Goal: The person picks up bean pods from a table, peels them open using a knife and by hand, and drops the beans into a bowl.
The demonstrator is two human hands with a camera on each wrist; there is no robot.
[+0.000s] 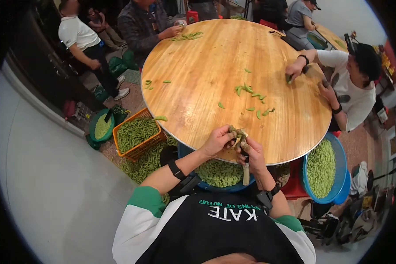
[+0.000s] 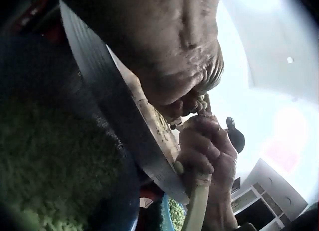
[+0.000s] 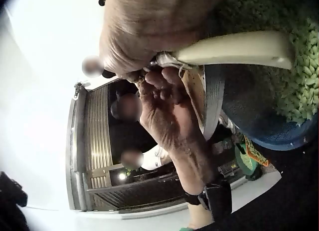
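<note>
Both hands meet over the near edge of the round wooden table (image 1: 198,88). My left hand (image 1: 218,140) has its fingertips pinched around a small bean pod (image 2: 206,104), mostly hidden by the fingers. The right hand (image 1: 253,154) grips a tool with a cream handle (image 3: 237,49), which sticks out below the fist; its working end is hidden between the hands. Thumbs and fingertips of the two hands nearly touch, and look darkly stained. Directly below is a blue basin (image 1: 236,188) of shelled green beans (image 1: 218,172).
Loose green pods (image 1: 246,89) lie mid-table. An orange crate (image 1: 138,152) of pods stands at left, with more pods (image 1: 145,167) heaped beside it. At right is another blue basin (image 1: 339,160) of beans. A person in white (image 1: 361,101) sits at the table's right side.
</note>
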